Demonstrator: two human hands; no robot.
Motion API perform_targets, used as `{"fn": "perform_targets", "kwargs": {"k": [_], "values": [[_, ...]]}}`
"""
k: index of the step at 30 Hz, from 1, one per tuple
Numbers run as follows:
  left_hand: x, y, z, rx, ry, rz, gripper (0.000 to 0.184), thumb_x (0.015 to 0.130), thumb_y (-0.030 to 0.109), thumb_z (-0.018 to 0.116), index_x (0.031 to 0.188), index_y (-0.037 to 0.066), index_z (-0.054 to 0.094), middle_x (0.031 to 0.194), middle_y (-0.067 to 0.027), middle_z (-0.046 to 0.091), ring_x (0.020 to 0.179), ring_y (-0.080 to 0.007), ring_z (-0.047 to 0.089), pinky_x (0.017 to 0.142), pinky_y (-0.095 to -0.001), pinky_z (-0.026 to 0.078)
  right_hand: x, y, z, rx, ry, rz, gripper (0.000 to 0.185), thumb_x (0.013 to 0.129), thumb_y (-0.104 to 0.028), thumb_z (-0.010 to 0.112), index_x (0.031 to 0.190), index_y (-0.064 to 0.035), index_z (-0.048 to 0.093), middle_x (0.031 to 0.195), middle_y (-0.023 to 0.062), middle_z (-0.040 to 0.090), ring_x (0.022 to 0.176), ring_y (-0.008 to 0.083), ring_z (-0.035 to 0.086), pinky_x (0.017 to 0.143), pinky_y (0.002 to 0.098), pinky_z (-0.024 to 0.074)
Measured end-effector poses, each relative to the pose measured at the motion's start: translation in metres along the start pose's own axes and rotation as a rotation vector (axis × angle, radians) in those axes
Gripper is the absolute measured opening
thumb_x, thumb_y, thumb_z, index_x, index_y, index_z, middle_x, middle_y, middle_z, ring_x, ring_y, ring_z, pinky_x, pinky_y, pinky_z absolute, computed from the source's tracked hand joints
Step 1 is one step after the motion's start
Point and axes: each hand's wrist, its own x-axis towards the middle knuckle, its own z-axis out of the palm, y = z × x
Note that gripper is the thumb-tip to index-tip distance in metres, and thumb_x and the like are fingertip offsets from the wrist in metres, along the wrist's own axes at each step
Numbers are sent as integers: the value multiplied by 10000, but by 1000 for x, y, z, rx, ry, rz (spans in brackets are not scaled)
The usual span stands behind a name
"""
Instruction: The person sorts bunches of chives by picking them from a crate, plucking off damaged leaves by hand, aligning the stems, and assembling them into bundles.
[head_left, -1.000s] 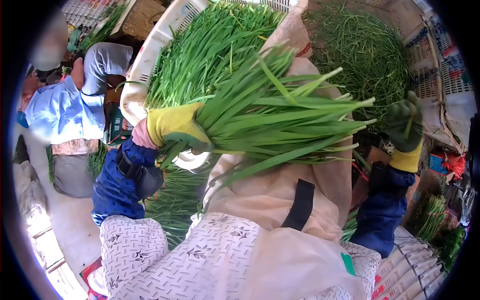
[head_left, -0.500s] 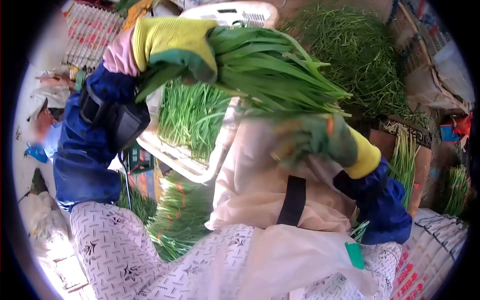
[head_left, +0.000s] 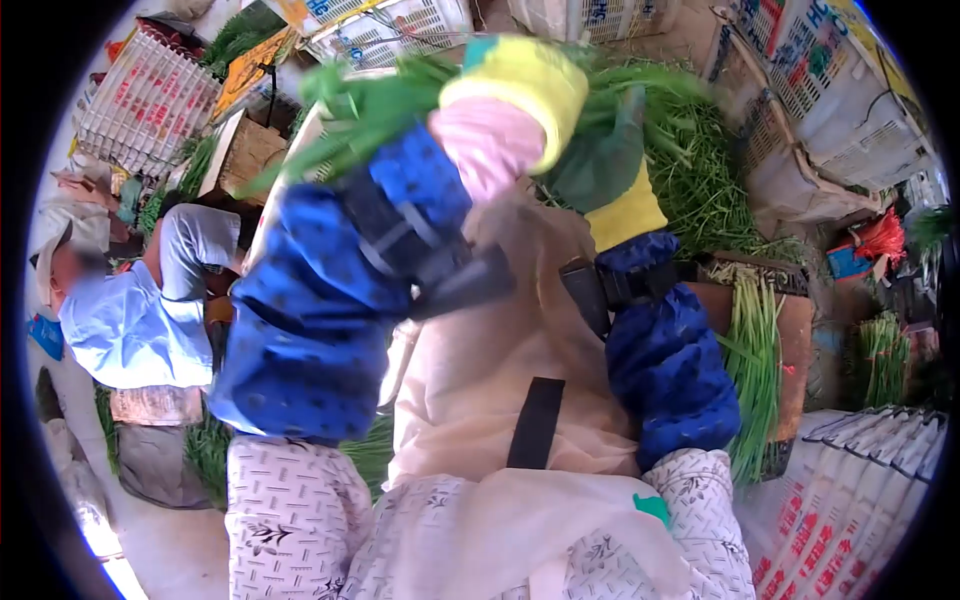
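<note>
My left hand, in a yellow and green glove, is closed round a bunch of garlic chives high in the middle of the view. Blurred flat leaves stick out to the left of the glove, and stalk ends show on its right. Close beside and just below it, on the right, is my right hand in a green glove with a yellow cuff. One of its digits points up by the stalks; its other fingers are hidden. A beige apron covers my lap below both hands.
A heap of loose green trimmings lies beyond my right hand. White plastic crates stand at the back right. Trimmed chives lie on a board by my right arm. Another person sits at the left.
My left hand has moved right with the chives, and its arm now crosses before me. My right hand has risen towards it. The view has shifted, showing more crates and the seated person.
</note>
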Motion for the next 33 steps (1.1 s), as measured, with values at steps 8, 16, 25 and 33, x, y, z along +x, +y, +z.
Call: {"fn": "perform_targets", "kwargs": {"k": [8, 16, 25, 33], "values": [[-36, 73, 111, -312, 454, -32, 438, 734, 110, 578, 1131, -69, 528, 762, -127, 652, 674, -234, 650, 585, -334, 500, -47, 5, 4, -128, 282, 147, 488, 927, -432, 456, 1199, -28, 495, 1133, 161, 586, 1025, 264, 570, 930, 398, 445], [-99, 45, 109, -1335, 86, 301, 753, 741, 326, 702, 1345, 25, 369, 1074, -244, 589, 913, -385, 612, 791, -394, 492, -75, -26, 2, -299, 419, 171, 447, 861, -302, 578, 1212, -42, 485, 949, 75, 598, 742, 201, 595, 634, 330, 524], [-102, -12, 161, -2978, 78, 95, 571, 942, 482, 394, 1184, -23, 506, 844, -145, 668, 574, -226, 642, 543, -357, 560, -87, -80, 103, -652, 434, 302, 487, 834, -321, 587, 1188, -2, 482, 864, 90, 562, 692, 204, 558, 581, 354, 517], [-68, 31, 177, -3491, 130, 361, 770, 842, 671, 406, 1265, 28, 424, 1260, -217, 494, 1060, -370, 547, 906, -496, 458, -66, -49, 211, -1630, 457, 519, 378, 728, -57, 688, 1090, 0, 598, 956, 73, 650, 843, 182, 605, 709, 320, 502]]}}
